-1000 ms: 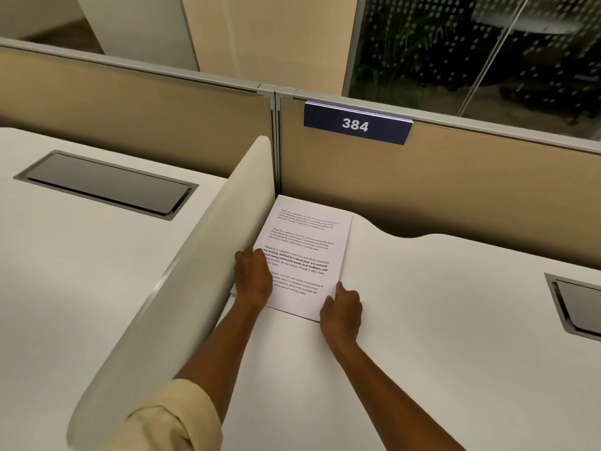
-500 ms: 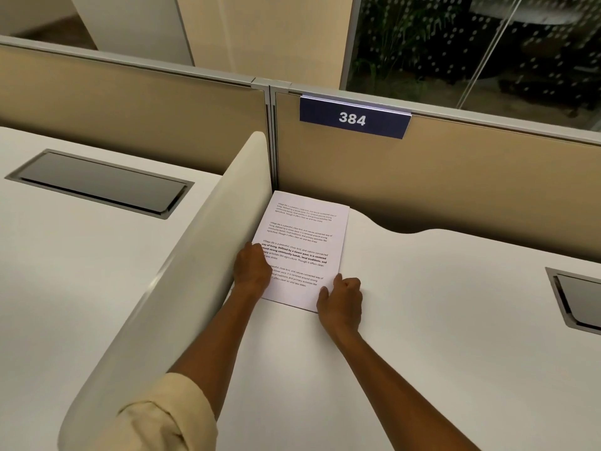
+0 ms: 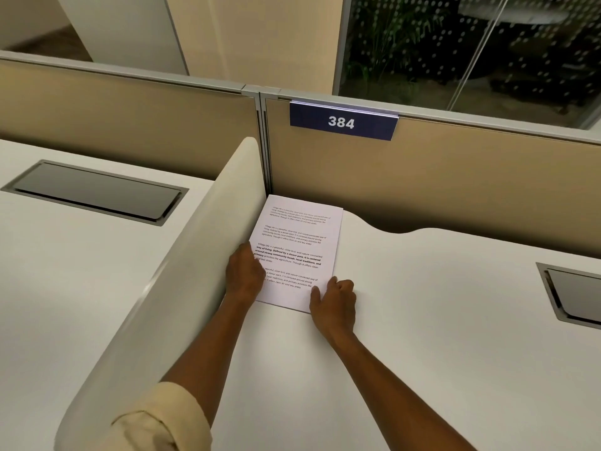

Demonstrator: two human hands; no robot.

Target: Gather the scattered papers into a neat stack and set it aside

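Head view shows your paper stack (image 3: 297,252) at frame centre, tucked in the corner beside the divider (image 3: 182,288). Your left hand (image 3: 244,273) rests on its left edge, fingers hidden. Your right hand (image 3: 335,302), fingers curled, touches its lower right corner.

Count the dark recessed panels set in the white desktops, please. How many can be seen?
2. One recessed panel lies in the left desk, beyond the curved divider. The other panel is at the right edge, partly cut off by the frame.

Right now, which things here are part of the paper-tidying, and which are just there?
Part of the job:
paper stack
left hand
right hand

Just there:
desk
curved divider
384 sign
two cable hatches
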